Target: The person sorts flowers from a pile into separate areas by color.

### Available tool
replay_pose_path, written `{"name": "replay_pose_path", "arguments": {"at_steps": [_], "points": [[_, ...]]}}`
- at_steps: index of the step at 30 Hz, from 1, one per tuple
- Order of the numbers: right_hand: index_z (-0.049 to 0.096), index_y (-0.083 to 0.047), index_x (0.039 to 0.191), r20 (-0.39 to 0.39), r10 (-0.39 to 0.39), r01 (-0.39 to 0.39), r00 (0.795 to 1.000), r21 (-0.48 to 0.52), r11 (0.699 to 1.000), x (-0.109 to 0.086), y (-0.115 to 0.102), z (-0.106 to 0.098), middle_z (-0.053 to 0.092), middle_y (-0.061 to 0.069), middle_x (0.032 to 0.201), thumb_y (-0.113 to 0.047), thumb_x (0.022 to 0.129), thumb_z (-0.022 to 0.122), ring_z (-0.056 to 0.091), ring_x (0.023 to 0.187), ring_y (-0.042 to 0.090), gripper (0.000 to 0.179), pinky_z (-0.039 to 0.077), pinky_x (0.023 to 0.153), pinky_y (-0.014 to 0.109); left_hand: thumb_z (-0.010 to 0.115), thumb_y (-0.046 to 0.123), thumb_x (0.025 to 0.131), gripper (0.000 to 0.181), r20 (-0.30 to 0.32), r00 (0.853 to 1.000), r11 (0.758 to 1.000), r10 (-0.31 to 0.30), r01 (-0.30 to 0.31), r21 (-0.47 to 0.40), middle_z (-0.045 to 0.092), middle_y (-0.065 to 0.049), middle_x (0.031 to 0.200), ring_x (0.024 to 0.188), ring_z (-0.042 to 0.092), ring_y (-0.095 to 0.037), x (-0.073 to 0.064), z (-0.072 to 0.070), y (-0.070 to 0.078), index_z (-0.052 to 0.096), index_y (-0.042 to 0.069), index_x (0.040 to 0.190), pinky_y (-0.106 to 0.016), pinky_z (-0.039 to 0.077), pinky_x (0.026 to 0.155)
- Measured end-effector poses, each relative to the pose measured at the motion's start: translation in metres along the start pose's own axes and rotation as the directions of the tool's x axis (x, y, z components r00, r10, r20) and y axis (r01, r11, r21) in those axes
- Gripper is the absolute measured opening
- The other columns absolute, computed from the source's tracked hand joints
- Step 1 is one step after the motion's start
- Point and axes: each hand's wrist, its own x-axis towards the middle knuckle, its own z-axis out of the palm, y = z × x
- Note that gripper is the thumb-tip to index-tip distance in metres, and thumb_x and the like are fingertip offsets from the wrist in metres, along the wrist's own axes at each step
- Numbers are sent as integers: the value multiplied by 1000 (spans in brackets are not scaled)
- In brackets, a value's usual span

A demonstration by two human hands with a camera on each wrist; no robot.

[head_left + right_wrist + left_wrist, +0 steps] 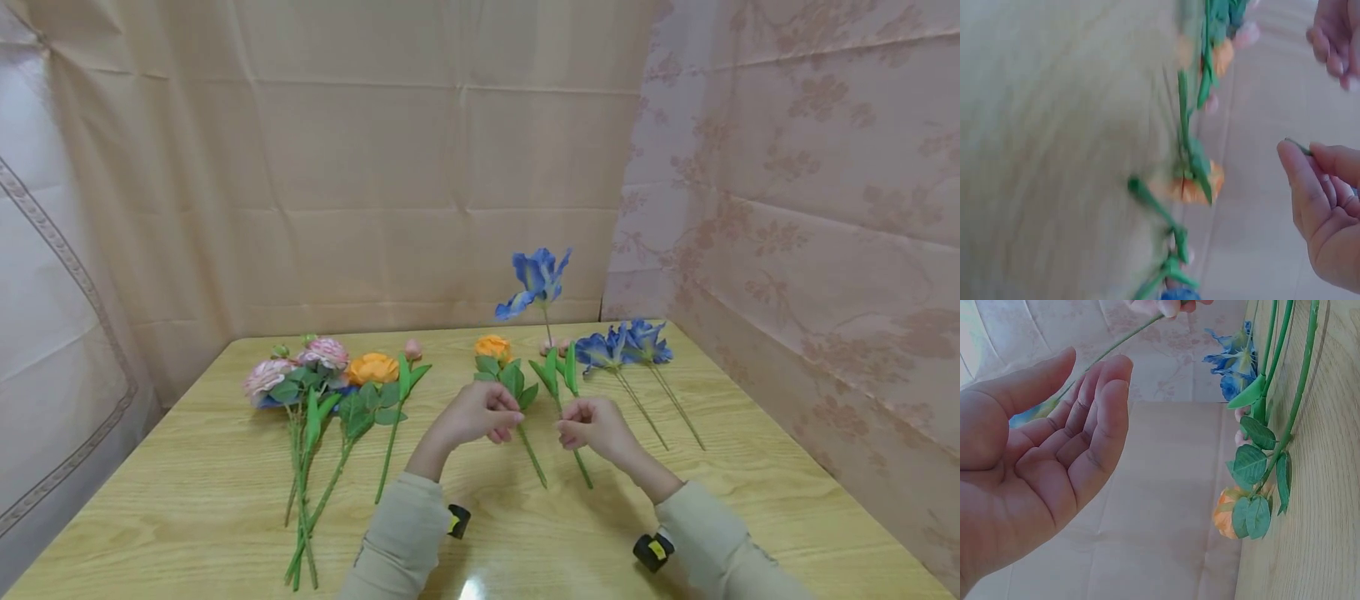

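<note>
My right hand [596, 429] pinches the lower end of a thin green stem [1298, 147] between thumb and fingertips. That stem belongs to a blue iris [536, 279], its bloom raised above the far table edge. In the left wrist view the stem runs slantwise from the right hand's fingertips [1169, 307] to behind my left hand [1066, 437], which partly hides the bloom. The left hand holds nothing; its fingers are loosely bent, with the palm in sight. Below both hands lie an orange flower [492, 347] with green leaves and pink tulips [551, 350].
Two blue irises [622, 343] lie at the right on the wooden table [195, 492]. To the left are a crossed-stem bunch with pink flowers [324, 353], another orange flower [372, 367] and a single pink tulip [413, 349]. A beige curtain [360, 167] hangs behind.
</note>
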Motion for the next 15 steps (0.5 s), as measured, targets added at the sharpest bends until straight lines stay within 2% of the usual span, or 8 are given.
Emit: {"name": "replay_pose_path", "arguments": {"at_steps": [3, 7, 11, 15], "points": [[57, 11, 78, -71, 36, -41, 997, -73, 996, 2, 3, -10, 58, 10, 65, 7, 80, 59, 60, 56, 22, 5, 52, 54, 33, 60, 8, 85, 11, 7, 1000, 1000, -4, 4, 1, 59, -8, 70, 59, 59, -20, -1, -1, 0, 57, -3, 88, -39, 51, 59], [57, 8, 77, -133, 57, -80, 989, -170, 982, 4, 8, -23, 57, 8, 63, 6, 80, 60, 59, 55, 21, 4, 52, 53, 32, 60, 9, 86, 13, 12, 1000, 1000, 2, -2, 3, 59, -14, 74, 59, 59, -20, -1, -2, -2, 57, -4, 89, -36, 52, 58], [58, 7, 77, -186, 64, -114, 980, -272, 956, 7, 13, -37, 57, 7, 62, 5, 79, 60, 58, 53, 18, 4, 51, 52, 30, 60, 9, 86, 13, 17, 1000, 1000, 3, -4, 9, 60, -20, 79, 59, 60, -20, -1, -3, -4, 57, -4, 89, -37, 52, 59], [58, 8, 80, -229, 74, -153, 971, -351, 924, 8, 15, -52, 57, 8, 64, 4, 81, 58, 58, 54, 17, 4, 51, 52, 29, 59, 10, 86, 14, 22, 1000, 1000, 2, -2, 14, 60, -15, 76, 59, 60, -19, -2, -3, -3, 57, -3, 89, -35, 52, 58]]}}
